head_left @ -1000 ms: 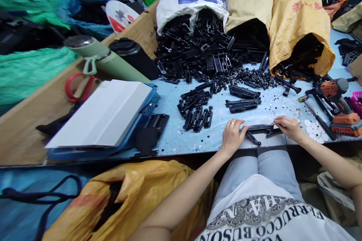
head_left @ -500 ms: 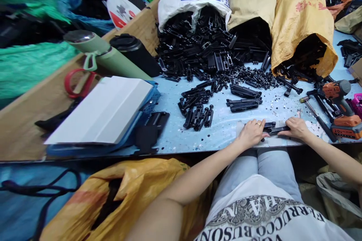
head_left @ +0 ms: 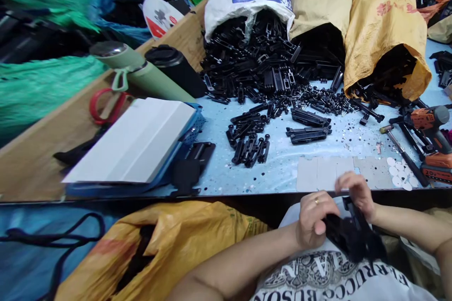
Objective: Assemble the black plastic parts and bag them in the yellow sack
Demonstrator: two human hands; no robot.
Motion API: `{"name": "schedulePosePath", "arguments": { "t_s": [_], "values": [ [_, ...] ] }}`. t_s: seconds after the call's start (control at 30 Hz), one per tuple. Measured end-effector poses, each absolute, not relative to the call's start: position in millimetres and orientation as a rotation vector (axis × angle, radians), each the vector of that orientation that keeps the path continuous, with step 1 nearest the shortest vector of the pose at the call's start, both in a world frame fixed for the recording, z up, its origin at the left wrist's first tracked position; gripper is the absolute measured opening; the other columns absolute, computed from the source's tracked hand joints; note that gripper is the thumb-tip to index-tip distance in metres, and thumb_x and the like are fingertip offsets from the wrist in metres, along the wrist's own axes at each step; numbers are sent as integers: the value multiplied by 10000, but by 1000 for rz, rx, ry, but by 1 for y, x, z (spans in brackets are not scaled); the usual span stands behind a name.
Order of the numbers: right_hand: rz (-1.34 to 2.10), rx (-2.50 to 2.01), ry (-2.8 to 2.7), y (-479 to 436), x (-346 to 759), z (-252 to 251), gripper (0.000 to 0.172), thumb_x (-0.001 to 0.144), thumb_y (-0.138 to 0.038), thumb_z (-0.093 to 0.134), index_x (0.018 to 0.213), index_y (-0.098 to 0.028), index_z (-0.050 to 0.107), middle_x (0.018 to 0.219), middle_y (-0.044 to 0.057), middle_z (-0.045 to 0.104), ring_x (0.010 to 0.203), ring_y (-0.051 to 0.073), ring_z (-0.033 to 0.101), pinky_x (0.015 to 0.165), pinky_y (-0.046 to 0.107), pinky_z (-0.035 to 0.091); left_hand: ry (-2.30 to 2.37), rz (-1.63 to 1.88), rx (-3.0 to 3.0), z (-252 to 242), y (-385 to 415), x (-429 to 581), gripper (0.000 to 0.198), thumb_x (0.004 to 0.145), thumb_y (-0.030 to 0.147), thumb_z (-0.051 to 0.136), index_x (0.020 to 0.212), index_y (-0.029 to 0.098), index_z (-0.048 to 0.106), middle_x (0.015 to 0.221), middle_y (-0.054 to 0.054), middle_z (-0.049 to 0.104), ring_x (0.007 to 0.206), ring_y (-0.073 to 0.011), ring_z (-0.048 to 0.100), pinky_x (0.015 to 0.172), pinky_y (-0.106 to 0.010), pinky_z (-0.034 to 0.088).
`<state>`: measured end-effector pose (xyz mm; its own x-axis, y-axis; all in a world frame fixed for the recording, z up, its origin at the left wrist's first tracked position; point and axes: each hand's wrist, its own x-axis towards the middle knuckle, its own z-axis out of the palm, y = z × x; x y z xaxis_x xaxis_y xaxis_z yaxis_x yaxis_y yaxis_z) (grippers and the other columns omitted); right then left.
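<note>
Over my lap, in front of the bench edge, a black plastic part point(head_left: 353, 235) is blurred by motion. My left hand point(head_left: 316, 218) has its fingers wrapped round the part's left end. At the part's upper right is my right hand point(head_left: 356, 195), its fingers curled and smeared, so its grip is unclear. Pale flat pieces point(head_left: 325, 174) lie along the bench edge above my hands. Farther back rest stacked black arms point(head_left: 309, 134) and, left of them, a group of small black pieces point(head_left: 250, 148).
Sacks spill black parts point(head_left: 247, 61) at the back. White sheets point(head_left: 130, 141), a green bottle point(head_left: 155, 75) and a black cup point(head_left: 176, 68) are at the left. A hammer point(head_left: 406, 157) and an orange power drill point(head_left: 438, 143) lie at the right.
Both hands have come off the bench edge toward my body. A black part is now over my lap, and the pale pieces on the bench are uncovered. The view has shifted slightly.
</note>
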<state>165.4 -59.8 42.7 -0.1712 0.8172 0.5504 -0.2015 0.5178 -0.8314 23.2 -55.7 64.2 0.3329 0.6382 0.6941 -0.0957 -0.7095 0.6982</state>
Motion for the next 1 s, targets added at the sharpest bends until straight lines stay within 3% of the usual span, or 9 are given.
{"name": "schedulePosePath", "arguments": {
  "t_s": [0.1,0.2,0.3,0.4,0.6,0.7,0.77,0.9,1.0],
  "values": [
    [850,-767,-1282,-37,136,10,514,890,-593,171,1212,-275,416,1220,102,470,1125,243,482,923,479,397,566,1537,2109,45,-50,24,648,910,571,118,1118,152,566,860,-105,639,840,-189,610,682,-305,502],
    [663,-903,-1568,22,139,-6,574,867,-631,170,1245,-262,396,1314,111,412,1244,270,393,992,495,351,769,1429,2471,20,-30,14,681,846,667,232,1227,185,527,989,-131,626,1006,-244,573,780,-357,500],
    [432,-1101,-1884,118,171,0,519,860,-584,334,1201,-211,454,1243,131,487,1203,265,427,998,443,355,1086,992,2752,-1,0,4,533,815,592,460,1194,233,567,1004,-116,625,992,-247,558,825,-380,469],
    [271,-1563,-1727,222,205,13,436,899,-421,387,1224,-134,421,1188,178,526,1102,247,502,955,403,387,1266,572,2814,-8,38,5,379,826,428,557,1153,239,591,1048,-114,621,1008,-256,534,862,-421,422],
    [49,-2233,-1621,336,219,19,536,845,-255,539,1263,8,328,1004,256,600,979,311,584,839,432,427,1732,574,2591,19,115,-17,385,889,373,451,1205,164,520,1146,-142,573,1112,-284,466,916,-442,370],
    [21,-2284,-1529,352,218,13,599,794,-217,608,1271,2,321,1010,258,604,971,306,591,816,407,440,2319,489,2184,29,143,-67,318,860,262,447,1101,82,550,1096,-203,564,1051,-332,482,821,-453,419],
    [84,-2285,-1469,357,220,10,544,772,-189,621,1227,-2,388,1040,265,593,991,301,582,831,406,433,2527,348,1925,29,155,-103,281,813,240,494,1002,48,574,1053,-238,564,1028,-367,486,788,-478,430],
    [304,-2196,-1377,356,230,9,289,791,-277,582,976,-56,568,951,194,621,921,252,592,819,384,449,2445,258,1798,22,159,-145,216,798,207,508,945,61,567,987,-221,594,998,-349,525,795,-466,446],
    [502,-1819,-1306,335,237,17,346,780,-372,575,1019,-124,539,876,77,622,771,163,587,692,296,483,2211,548,1884,21,148,-140,281,816,205,500,1074,94,503,993,-162,616,947,-281,576,810,-408,467]
  ]
}}
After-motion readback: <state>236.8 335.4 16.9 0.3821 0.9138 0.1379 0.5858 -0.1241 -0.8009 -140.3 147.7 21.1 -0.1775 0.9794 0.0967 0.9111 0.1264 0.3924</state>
